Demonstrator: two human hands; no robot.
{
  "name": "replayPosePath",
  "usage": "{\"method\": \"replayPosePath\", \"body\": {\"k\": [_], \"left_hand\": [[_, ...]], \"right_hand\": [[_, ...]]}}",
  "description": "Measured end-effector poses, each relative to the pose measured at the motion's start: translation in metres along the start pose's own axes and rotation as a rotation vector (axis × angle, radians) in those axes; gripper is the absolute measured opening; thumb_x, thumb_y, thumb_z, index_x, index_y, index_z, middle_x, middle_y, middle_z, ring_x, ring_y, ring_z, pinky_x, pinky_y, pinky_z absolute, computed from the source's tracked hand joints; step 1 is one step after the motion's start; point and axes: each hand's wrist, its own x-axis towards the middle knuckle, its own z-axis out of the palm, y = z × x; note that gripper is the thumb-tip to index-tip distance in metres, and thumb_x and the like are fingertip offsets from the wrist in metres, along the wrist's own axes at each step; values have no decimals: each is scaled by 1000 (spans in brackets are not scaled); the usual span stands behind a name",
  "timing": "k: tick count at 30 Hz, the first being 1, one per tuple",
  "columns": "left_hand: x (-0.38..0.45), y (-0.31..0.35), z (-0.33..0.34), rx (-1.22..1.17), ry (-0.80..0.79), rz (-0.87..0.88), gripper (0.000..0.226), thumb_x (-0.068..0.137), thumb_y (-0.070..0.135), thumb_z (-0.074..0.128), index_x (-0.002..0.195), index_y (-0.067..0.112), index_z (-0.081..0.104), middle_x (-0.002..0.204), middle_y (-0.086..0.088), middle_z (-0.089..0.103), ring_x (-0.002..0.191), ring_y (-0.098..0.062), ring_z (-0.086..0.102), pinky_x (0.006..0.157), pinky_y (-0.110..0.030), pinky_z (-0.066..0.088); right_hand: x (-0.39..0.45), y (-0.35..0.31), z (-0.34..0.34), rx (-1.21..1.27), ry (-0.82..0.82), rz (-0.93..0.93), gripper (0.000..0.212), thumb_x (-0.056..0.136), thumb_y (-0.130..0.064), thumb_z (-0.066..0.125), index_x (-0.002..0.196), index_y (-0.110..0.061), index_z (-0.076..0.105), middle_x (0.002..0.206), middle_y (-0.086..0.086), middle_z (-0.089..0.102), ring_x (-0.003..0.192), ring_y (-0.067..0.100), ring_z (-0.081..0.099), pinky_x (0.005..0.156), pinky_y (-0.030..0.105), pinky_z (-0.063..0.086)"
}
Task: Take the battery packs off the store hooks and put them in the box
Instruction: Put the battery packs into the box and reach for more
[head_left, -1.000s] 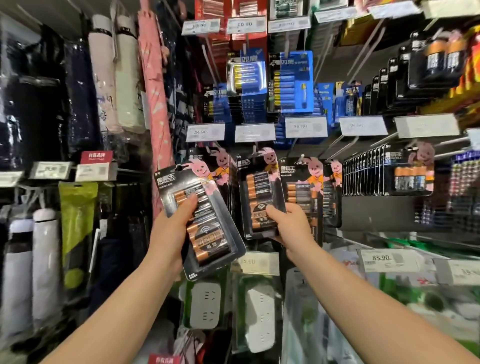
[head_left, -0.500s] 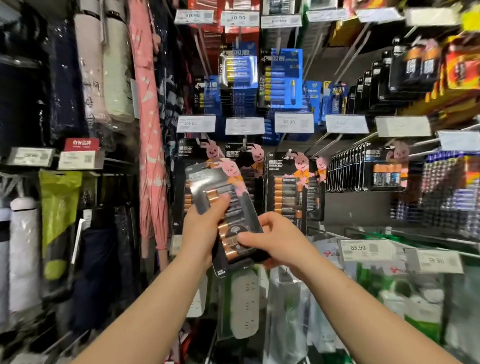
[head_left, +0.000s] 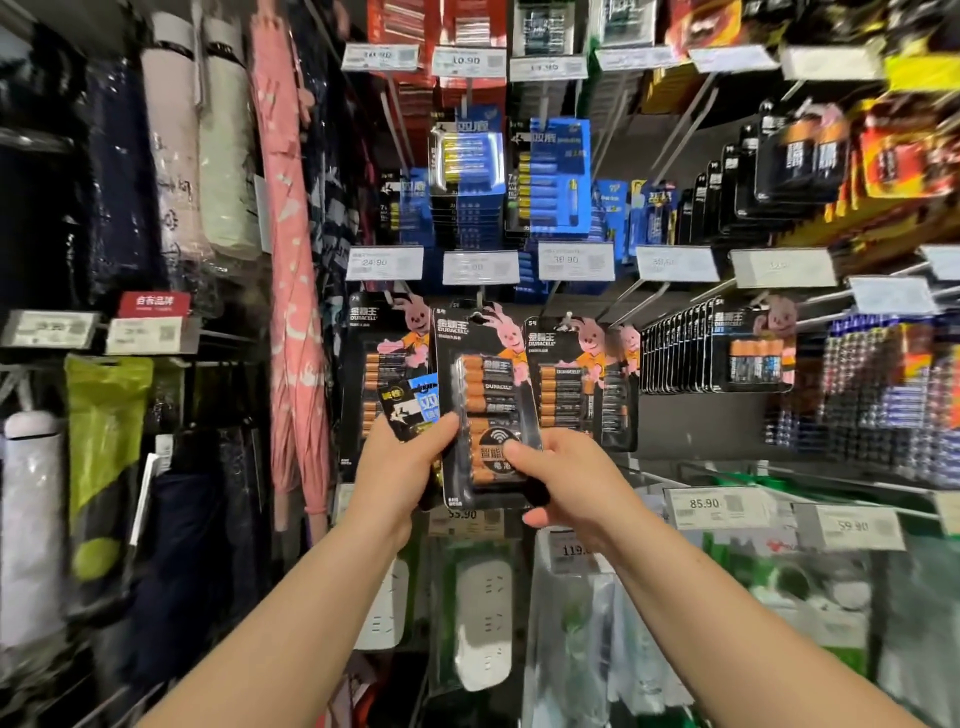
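Note:
A black Duracell battery pack (head_left: 488, 395) with orange cells stands upright between my hands, in front of the middle hook. My right hand (head_left: 571, 478) pinches its lower right part, thumb on the front. My left hand (head_left: 400, 473) grips its left edge together with a second pack with a blue and black label (head_left: 415, 402) tucked behind it. More Duracell packs (head_left: 563, 384) hang on hooks just behind and to the right, and one (head_left: 379, 353) at the left. No box is in view.
Blue battery packs (head_left: 558, 176) hang on the row above. A dense row of black packs (head_left: 675, 348) fills hooks at the right. Wrapped umbrellas (head_left: 291, 260) hang at the left. White power strips (head_left: 485, 618) and price tags (head_left: 719, 506) are below my hands.
My right hand pulled a pack from the middle hook and brought it to the pack in my left hand. The front pack now stands upright instead of tilted.

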Motion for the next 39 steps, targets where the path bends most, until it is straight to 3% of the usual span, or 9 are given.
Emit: {"method": "replayPosePath", "body": {"k": [3, 9, 12, 17, 25, 28, 31, 36, 39], "left_hand": [[2, 2, -10, -61, 71, -33, 22, 92, 12, 66, 114, 15, 65, 102, -5, 76, 90, -22, 74, 76, -35, 58], [5, 7, -40, -67, 150, -14, 16, 93, 12, 65, 103, 24, 65, 94, -1, 74, 77, -17, 72, 67, -31, 57], [6, 10, -49, -51, 177, 7, 14, 92, 12, 66, 96, 26, 65, 90, 1, 75, 71, -13, 72, 58, -25, 55], [2, 14, -55, -59, 154, 22, 14, 93, 13, 66, 100, 24, 64, 99, -4, 75, 85, -21, 73, 72, -34, 56], [-3, 11, -58, -50, 140, 8, 24, 89, 13, 71, 111, 17, 65, 101, -6, 76, 89, -26, 74, 84, -45, 58], [-5, 12, -54, -13, 114, 4, 27, 86, 12, 73, 111, 16, 65, 99, -6, 77, 90, -27, 74, 86, -49, 58], [-5, 16, -46, 32, 76, 32, 23, 86, 12, 73, 107, 16, 66, 99, -5, 77, 90, -24, 74, 82, -43, 59], [2, 27, -20, 38, 33, 115, 20, 85, 13, 74, 103, 14, 67, 94, -3, 77, 84, -17, 74, 68, -28, 57], [7, 34, -1, 47, 5, 147, 14, 84, 13, 74, 96, 18, 68, 87, 1, 77, 77, -12, 73, 64, -24, 56]], "right_hand": [[4, -10, 2, 93, -10, -8, 22, 90, -32, 65, 97, -11, 60, 106, 10, 62, 85, 19, 65, 51, 22, 51], [12, -20, 7, 76, 86, -91, 11, 95, -25, 60, 98, -15, 55, 106, 4, 60, 93, 17, 61, 50, 18, 52], [17, -21, 12, 46, 125, -107, 10, 96, -24, 58, 96, -15, 54, 96, 0, 58, 83, 14, 58, 49, 17, 50], [28, -20, 18, 47, 152, -102, 6, 96, -27, 58, 95, -22, 55, 97, -2, 58, 80, 12, 56, 49, 19, 50], [40, -9, 19, 93, 139, 42, 18, 96, -25, 58, 106, -12, 54, 105, 4, 55, 89, 15, 57, 59, 29, 57], [34, -7, 11, -62, 121, 84, 42, 95, -31, 59, 122, 0, 53, 117, 20, 58, 101, 33, 63, 73, 45, 60], [21, -8, 6, -248, 107, 66, 55, 94, -37, 57, 135, -5, 42, 108, 10, 63, 100, 30, 66, 87, 49, 54], [-2, -26, 13, -202, 63, -189, 27, 85, -44, 65, 97, -22, 57, 84, -2, 66, 72, 12, 63, 74, 42, 57], [-11, -43, 17, -133, -22, -220, 30, 81, -40, 72, 99, -21, 58, 85, -2, 68, 66, 10, 66, 57, 30, 54]]}}
